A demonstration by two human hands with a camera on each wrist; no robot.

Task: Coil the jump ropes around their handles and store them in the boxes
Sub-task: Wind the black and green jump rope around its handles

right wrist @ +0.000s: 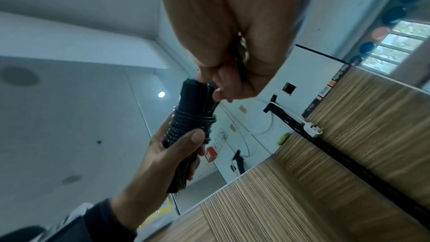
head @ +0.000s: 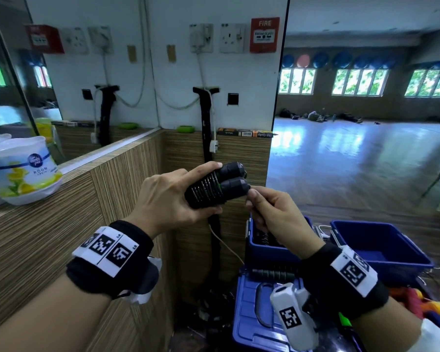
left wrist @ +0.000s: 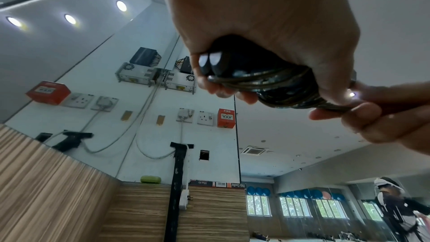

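Left hand (head: pixel 163 196) grips the 2 black handles (head: pixel 215 185) side by side, held up in front of the wood-panel wall, fingers curled under the bundle, thumb on the near side, index finger laid straight along the top. Rope (head: pixel 205 189) is already wound in tight turns around the handles' middle; the capped ends stick out to the right. Right hand (head: pixel 277 212) sits just right of the caps, fingers pinched together on what looks like the last free bit of rope; the right wrist view shows a dark strand running through the closed fist, but its tip is hidden. Judgement: this is the final turn or tuck. Risks: 1) if the right hand lets go before the tail is locked under a turn, the stiff rope probably springs back and the coil loosens. 2) the left thumb pins only the left part of the wrap, so the turns nearest the caps can slide off the ends if pulled right. 3) the 2 handles can shear apart if the left grip eases. Blue box (head: pixel 269 247) below the right hand already holds coiled ropes; a 2nd blue box (head: pixel 381 245) sits to its right; a loose bundle dropped in could snag.
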